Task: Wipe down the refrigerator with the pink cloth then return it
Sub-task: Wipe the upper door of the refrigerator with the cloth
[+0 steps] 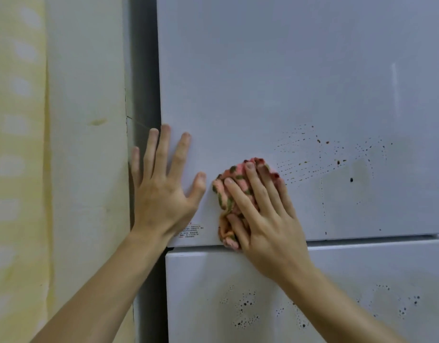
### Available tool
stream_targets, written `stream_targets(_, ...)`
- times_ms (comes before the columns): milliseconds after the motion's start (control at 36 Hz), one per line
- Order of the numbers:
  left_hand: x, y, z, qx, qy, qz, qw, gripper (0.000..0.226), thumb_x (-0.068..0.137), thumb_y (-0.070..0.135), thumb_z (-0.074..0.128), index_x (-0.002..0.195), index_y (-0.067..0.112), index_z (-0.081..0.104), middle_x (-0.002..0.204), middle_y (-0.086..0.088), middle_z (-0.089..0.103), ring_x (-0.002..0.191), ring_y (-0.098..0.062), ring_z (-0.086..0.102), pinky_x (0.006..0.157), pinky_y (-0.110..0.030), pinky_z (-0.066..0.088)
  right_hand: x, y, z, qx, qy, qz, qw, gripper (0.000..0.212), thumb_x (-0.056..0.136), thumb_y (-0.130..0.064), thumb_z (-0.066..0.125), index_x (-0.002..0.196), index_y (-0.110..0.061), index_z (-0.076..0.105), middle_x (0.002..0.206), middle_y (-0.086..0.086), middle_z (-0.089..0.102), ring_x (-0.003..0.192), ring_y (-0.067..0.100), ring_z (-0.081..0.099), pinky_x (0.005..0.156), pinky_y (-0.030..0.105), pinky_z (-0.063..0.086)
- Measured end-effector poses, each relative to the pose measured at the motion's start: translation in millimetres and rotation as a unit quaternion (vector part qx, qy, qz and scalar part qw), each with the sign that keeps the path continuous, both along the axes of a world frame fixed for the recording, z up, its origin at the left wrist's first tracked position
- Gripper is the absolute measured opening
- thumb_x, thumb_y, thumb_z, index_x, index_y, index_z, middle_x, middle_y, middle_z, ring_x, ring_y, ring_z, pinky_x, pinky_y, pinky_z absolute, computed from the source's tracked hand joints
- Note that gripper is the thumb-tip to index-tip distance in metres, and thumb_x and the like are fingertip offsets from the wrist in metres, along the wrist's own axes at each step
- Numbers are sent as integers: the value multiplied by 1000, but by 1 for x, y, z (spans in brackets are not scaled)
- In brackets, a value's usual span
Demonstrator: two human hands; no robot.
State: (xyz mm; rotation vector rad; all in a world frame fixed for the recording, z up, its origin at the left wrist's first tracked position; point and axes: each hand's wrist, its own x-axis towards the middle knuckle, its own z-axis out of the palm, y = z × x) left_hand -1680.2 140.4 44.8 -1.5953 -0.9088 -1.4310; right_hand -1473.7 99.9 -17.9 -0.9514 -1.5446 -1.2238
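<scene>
The white refrigerator (300,70) fills the view, its upper door above a seam and a lower door (362,273) beneath. My right hand (265,216) presses the bunched pink cloth (225,191) flat against the upper door near its lower left corner, fingers mostly straight over it. My left hand (164,184) rests flat with spread fingers on the door's left edge, beside the cloth. Dark and reddish specks (320,154) dot the door to the right of the cloth.
More dark specks (245,310) mark the lower door. A small label with red text (191,231) sits at the upper door's bottom left corner. A dark gap (145,95) separates the refrigerator from a pale yellow wall (64,144) on the left.
</scene>
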Motion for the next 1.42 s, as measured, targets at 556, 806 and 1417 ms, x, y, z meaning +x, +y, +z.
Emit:
stream_targets(556, 45, -12, -5, 31, -11, -65, 997, 60, 96, 27, 50, 154, 11, 49, 168, -22, 28, 159, -38, 19, 130, -52, 18, 26, -2, 7, 20, 66, -10, 998, 56, 106, -38, 52, 159, -25, 41, 171, 19, 21, 161, 36, 15, 128, 58, 19)
stream_targets(806, 63, -14, -4, 31, 8, -33, 999, 62, 99, 35, 46, 155, 10, 44, 170, -15, 28, 160, -34, 19, 131, -53, 12, 50, -3, 33, 21, 30, -5, 999, 56, 106, -46, 48, 159, -29, 42, 171, 16, 23, 161, 32, 17, 130, 53, 18)
stream_targets(1417, 95, -24, -11, 51, 23, -33, 998, 56, 96, 23, 49, 151, 12, 53, 165, -18, 37, 156, -38, 28, 128, -58, 18, 69, -8, 0, 9, 50, -19, 999, 55, 108, -45, 45, 160, -28, 40, 171, 18, 21, 161, 30, 17, 130, 52, 17)
